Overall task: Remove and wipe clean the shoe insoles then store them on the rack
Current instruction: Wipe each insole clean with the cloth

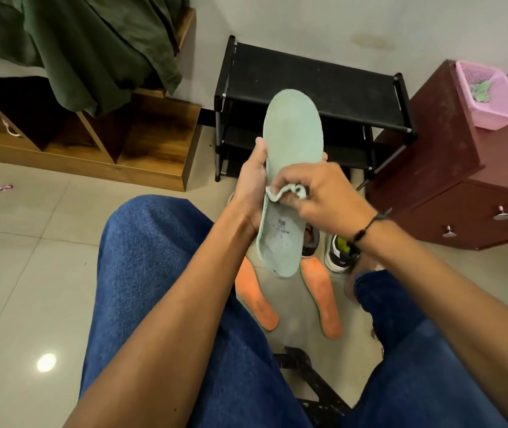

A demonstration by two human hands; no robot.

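We see the tiled floor (24,267) running under everything, with a wooden shelf unit (154,140) at its far left edge, a green cloth garment (70,47) draped over it. A maroon cabinet (450,168) stands at the far right, and a pink basket (490,97) sits on its top. Between them, against the wall, stands the black shoe rack (314,78). Our knees in blue jeans (160,273) fill the near edge.

On the floor between the knees lie two orange insoles (320,298), well apart from the rack, and just beyond them stands a sneaker (340,251), partly hidden by the right wrist.

We hold the pale green insole (293,131) up in front of the rack, toe end upward. Our left hand (251,180) grips its left edge, thumb curled over the rim. Our right hand (317,193) pinches a small white cloth (286,193) with curled fingers, pressing it on the insole's middle.
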